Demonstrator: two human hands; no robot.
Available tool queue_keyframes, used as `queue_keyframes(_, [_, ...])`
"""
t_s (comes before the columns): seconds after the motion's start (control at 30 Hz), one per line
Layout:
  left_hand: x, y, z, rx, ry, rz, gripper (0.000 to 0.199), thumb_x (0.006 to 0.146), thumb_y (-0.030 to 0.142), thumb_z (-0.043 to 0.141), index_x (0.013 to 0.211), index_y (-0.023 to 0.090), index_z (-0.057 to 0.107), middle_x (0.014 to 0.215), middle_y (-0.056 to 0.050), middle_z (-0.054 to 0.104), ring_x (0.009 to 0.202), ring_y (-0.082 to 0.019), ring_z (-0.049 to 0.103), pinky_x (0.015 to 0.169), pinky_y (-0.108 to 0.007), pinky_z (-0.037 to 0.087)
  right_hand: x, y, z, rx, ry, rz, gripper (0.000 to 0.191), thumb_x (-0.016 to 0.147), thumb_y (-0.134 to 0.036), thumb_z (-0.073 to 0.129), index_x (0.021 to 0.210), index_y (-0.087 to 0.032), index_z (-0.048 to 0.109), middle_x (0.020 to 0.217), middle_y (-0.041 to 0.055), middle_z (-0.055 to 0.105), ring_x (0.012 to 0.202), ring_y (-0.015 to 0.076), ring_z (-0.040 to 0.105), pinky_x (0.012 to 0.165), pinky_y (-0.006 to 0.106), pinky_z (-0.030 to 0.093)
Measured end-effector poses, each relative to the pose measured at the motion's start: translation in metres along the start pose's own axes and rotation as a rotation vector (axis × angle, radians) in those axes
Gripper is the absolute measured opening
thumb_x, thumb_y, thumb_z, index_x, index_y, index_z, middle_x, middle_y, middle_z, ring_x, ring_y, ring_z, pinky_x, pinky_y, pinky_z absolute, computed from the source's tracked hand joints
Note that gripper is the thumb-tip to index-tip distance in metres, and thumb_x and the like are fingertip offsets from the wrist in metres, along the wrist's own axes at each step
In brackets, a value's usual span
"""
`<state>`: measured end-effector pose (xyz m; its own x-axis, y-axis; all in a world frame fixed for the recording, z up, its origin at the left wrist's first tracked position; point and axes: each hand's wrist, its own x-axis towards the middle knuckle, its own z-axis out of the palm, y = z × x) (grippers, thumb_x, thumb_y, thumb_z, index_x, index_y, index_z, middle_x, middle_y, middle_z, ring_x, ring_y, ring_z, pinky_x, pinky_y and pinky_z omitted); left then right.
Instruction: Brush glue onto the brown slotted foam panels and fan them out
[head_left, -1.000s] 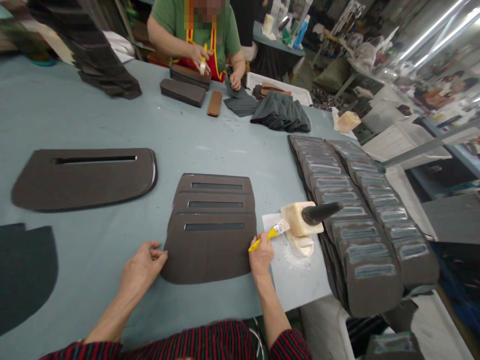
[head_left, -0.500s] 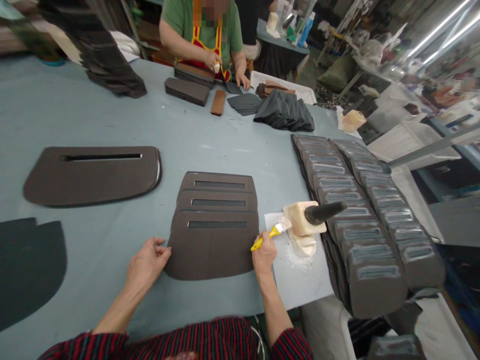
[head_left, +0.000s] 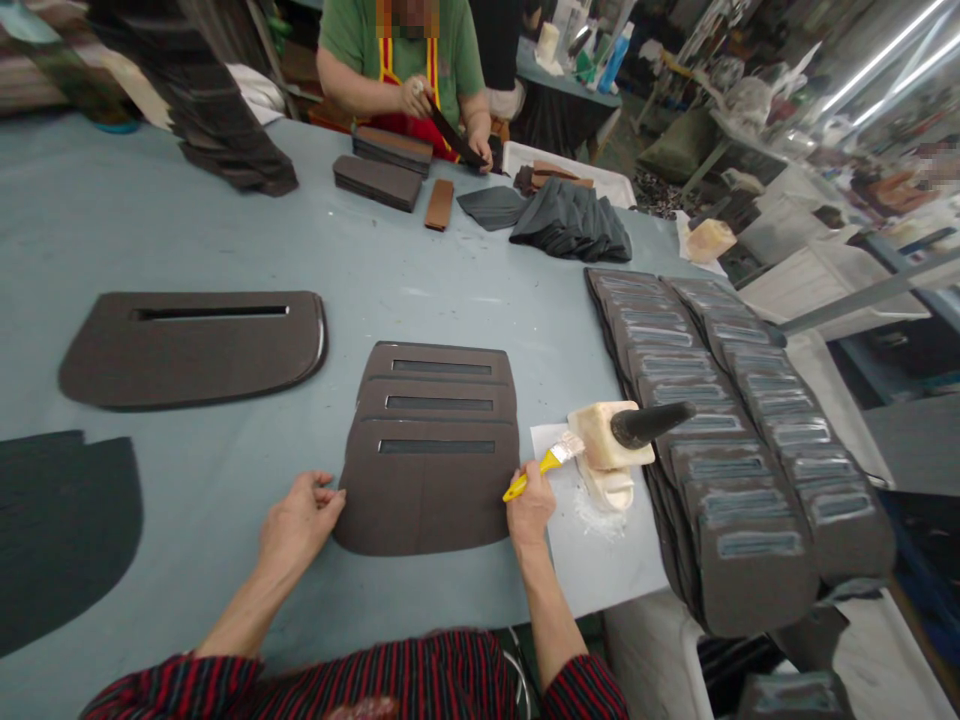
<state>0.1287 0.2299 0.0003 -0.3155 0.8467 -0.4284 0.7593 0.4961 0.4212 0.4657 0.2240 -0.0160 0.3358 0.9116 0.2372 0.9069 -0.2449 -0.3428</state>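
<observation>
1. Three dark-brown, round-cornered flat panels (head_left: 424,505), the clock's centre here, are laid overlapping on a blue-grey tabletop (head_left: 225,240), apparently stepped so that each long slot (head_left: 436,447) is left exposed.
2. At 8 o'clock, the nearest panel's left edge is met by the left hand (head_left: 296,522); its fingers are curled, with thumb and forefinger drawn together. Whether the edge is pinched cannot be told.
3. At 4 o'clock, a flat, yellow-handled, pale-bristled brush (head_left: 553,459) is gripped by the right hand (head_left: 531,507) beside the right edge. The bristles are pointed outward, seemingly so that the panels are not smeared.
4. At 3 o'clock, a cream-coloured, crusted, blocky container (head_left: 594,428) is set on a white sheet (head_left: 589,580), probably for short reach and caught drips.
5. Farther towards 3 o'clock, dark slotted pieces (head_left: 757,590) are fanned in rows, likely so that their shiny slot borders are not covered.
</observation>
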Motion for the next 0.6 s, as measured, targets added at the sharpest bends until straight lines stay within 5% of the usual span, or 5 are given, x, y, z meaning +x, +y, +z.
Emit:
queue_keyframes(0.47, [-0.01,0.019,-0.01,0.225,0.016,-0.018,0.048,0.083,0.053,0.045,0.119,0.02,0.048,0.091,-0.009,0.07,0.085,-0.029,0.065,0.063,-0.033,0.04,0.002,0.002,0.006,-0.078,0.045,-0.095,0.016,0.089,-0.024,0.041,0.083,-0.019,0.054,0.078,0.0072,0.049,0.081,0.0233,0.044,0.071,0.032,0.035])
queue_keyframes(0.6, [-0.012,0.003,-0.014,0.164,0.087,0.038,0.036,0.084,0.054,0.045,0.097,0.022,0.054,0.085,-0.007,0.067,0.081,-0.025,0.063,0.064,-0.031,0.038,0.004,0.006,-0.002,-0.135,0.077,-0.127,0.016,0.088,-0.03,0.044,0.087,-0.018,0.055,0.079,0.009,0.051,0.079,0.0249,0.045,0.071,0.034,0.036])
